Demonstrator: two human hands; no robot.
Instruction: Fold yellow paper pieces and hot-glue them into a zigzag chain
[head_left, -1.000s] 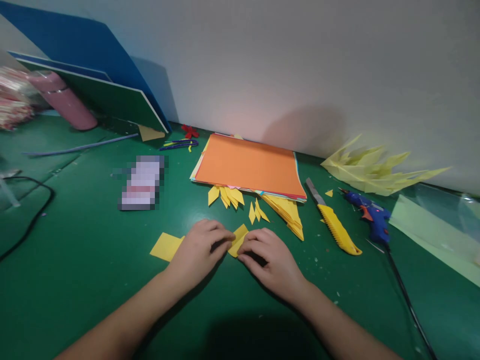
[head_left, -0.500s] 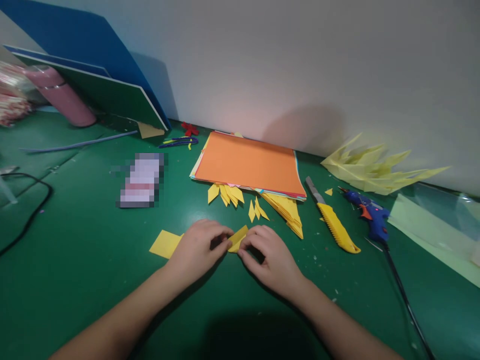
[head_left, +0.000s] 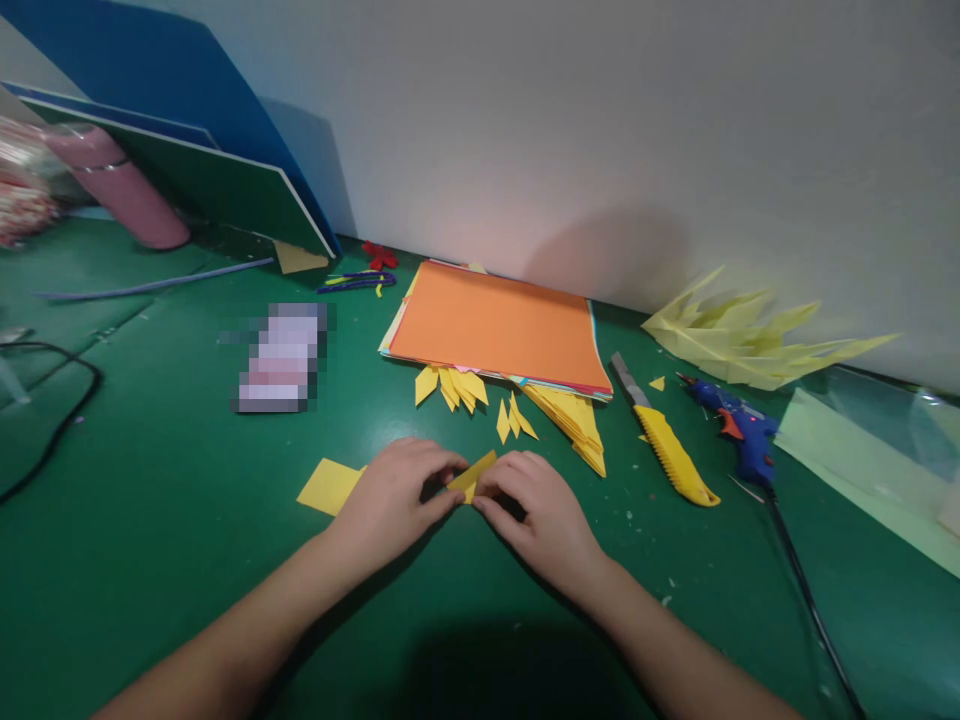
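Note:
Between my two hands is a small piece of yellow paper (head_left: 474, 474), partly folded with one flap standing up. My left hand (head_left: 405, 485) pinches its left side between thumb and fingers. On the other side my right hand (head_left: 534, 500) grips the right edge, its fingertips curled and hiding part of the paper. A flat yellow paper square (head_left: 330, 487) lies on the table, its right end covered by my left hand. Beyond my hands lie several folded yellow paper pieces (head_left: 454, 388), a few loose ones (head_left: 514, 419) and a stack of yellow triangles (head_left: 571, 420).
An orange-topped paper stack (head_left: 502, 325) sits near the wall. To the right lie a yellow utility knife (head_left: 675, 455), a blue glue gun (head_left: 739, 430) and a spiky pale-yellow paper form (head_left: 765, 335). Leftward are a blurred-out phone (head_left: 281, 358), a pink bottle (head_left: 127, 190) and leaning boards (head_left: 195, 180).
The flap of the yellow paper between my hands has folded over slightly and looks narrower. Both hands keep their hold, and my right fingertips have shifted a little left.

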